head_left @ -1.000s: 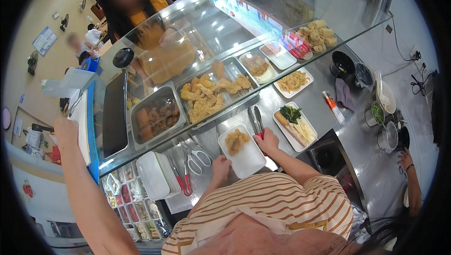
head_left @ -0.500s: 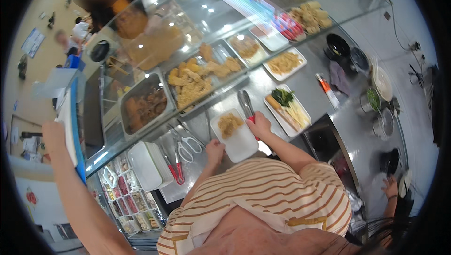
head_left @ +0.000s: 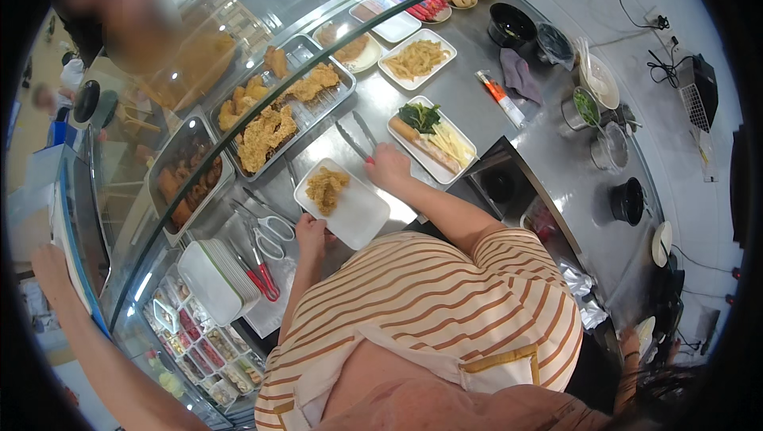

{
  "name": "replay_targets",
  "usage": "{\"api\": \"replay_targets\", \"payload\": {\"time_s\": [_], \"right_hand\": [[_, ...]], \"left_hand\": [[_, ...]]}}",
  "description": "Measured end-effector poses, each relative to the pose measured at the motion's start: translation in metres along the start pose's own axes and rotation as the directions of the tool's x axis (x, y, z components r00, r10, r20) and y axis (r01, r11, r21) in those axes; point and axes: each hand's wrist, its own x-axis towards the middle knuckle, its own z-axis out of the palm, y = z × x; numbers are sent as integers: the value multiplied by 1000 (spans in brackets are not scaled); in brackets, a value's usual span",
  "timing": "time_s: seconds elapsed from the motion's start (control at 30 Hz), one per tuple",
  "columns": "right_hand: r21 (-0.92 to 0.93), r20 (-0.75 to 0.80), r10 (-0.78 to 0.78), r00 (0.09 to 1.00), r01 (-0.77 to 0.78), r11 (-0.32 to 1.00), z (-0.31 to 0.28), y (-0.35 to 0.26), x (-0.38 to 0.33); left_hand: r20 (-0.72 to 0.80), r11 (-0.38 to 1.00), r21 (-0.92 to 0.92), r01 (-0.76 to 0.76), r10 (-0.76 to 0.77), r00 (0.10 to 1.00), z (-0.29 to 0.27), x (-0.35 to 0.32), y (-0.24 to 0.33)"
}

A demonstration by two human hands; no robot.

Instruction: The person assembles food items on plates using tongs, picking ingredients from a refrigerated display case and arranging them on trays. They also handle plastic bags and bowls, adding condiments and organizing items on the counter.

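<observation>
My left hand (head_left: 310, 232) is closed on the near left edge of a white rectangular plate (head_left: 362, 220). A small heap of golden-brown fried food (head_left: 327, 190) lies at the plate's far end. Beyond the plate's right side, my right hand (head_left: 389, 167) is closed around red-handled metal tongs (head_left: 356, 137). Their jaws are apart with nothing between them, pointing toward a metal tray (head_left: 347, 85) of fried chicken (head_left: 266, 139). To the right of my right hand sits a white plate with dark greens (head_left: 418, 119), pale strips and a long sausage-like piece.
Scissors (head_left: 274, 232), red-handled tongs (head_left: 264, 284) and stacked white plates (head_left: 207, 284) lie left. A slanting glass guard (head_left: 318, 57) crosses above the trays. Another person's arm (head_left: 103, 351) reaches along the left; someone stands beyond the glass. Black bowls (head_left: 511, 26) stand right.
The view has shifted, so the counter sits farther left. My right hand has moved away from the plate with the tongs, which now tilt left with jaws wider apart. My left hand keeps the plate.
</observation>
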Motion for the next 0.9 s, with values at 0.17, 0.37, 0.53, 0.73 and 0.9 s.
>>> {"api": "replay_targets", "payload": {"time_s": [0.17,0.37,0.53,0.73,0.9], "right_hand": [[20,-17,-94,995,94,995,-3,-5,-2],[71,-201,-109,973,125,990,-30,-4,-11],[-104,-372,249,894,-307,946,-94,114,-11],[380,17,272,962,-258,888,-99,223,-3],[455,341,139,930,-292,841,-113,226,25]], "left_hand": [[-2,999,-47,-11,11,1000,-12,-3,4],[68,997,-80,-19,25,997,-10,-10,13],[124,994,-105,-6,19,992,-4,-18,19],[201,998,-44,-46,54,978,27,-10,38],[182,998,-49,-48,57,982,52,-13,43]]}}
